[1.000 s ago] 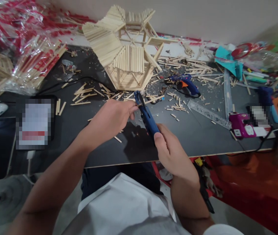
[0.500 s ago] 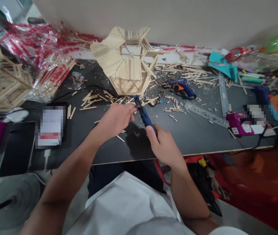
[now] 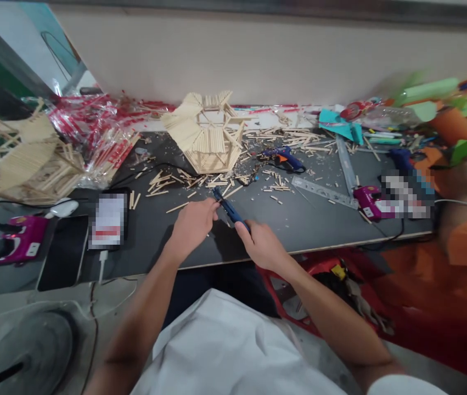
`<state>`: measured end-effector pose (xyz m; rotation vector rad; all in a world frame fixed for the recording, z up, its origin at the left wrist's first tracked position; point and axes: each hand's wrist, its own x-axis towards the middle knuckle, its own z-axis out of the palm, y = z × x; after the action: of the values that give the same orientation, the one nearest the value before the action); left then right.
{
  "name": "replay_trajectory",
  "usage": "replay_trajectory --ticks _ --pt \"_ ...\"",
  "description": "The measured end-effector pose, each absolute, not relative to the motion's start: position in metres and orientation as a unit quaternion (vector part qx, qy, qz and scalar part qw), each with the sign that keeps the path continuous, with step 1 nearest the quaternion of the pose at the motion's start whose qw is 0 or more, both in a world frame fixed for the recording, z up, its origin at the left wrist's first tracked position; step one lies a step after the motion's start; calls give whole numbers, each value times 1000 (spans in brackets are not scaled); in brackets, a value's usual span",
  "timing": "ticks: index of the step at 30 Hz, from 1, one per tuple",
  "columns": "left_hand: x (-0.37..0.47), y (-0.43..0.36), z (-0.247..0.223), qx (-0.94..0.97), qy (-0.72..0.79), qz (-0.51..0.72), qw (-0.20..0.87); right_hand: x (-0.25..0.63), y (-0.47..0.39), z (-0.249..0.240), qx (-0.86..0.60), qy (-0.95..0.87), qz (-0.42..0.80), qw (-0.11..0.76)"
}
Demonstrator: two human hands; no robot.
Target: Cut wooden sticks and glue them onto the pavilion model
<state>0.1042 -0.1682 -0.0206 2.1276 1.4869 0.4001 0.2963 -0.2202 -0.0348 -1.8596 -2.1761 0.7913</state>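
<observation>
My right hand (image 3: 263, 245) is closed around the handles of a dark blue pliers-like cutter (image 3: 230, 209), its narrow head pointing up and left over the table. My left hand (image 3: 194, 225) is closed in a pinch beside the cutter's head. Whatever lies between those fingertips is too small and hidden to make out. Just beyond both hands are short cut wooden sticks (image 3: 217, 180) scattered on the dark tabletop. Behind them stands a many-sided model (image 3: 211, 144) built of wooden sticks, with fanned, slatted panels.
A blue hot glue gun (image 3: 285, 158) and a clear ruler (image 3: 324, 192) lie right of the model. Phones (image 3: 62, 252) and a purple power strip (image 3: 25, 237) are at left, near another stick model (image 3: 39, 170). Another person's arm (image 3: 459, 203) shows at far right.
The camera view has tilted up and swung left, showing more wall and left side. Both hands stay together around the cutter, the left still pinching at its head.
</observation>
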Motion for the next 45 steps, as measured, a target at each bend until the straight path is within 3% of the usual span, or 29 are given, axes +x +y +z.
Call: replay_trajectory --ticks 24,30,35,40,45 --pt "62 -193 -35 743 625 170 172 294 -239 -46 -648 -744 160 30" --pt "57 -194 -49 783 577 198 119 321 -249 -57 -662 -747 15 68" --pt "60 -186 -59 824 542 151 62 338 -255 -74 -677 -731 -49 72" --pt "60 -180 -68 841 509 179 36 339 -241 -73 -649 -748 -41 135" --pt "61 -178 -74 840 495 219 38 329 -157 -49 -592 -781 58 191"
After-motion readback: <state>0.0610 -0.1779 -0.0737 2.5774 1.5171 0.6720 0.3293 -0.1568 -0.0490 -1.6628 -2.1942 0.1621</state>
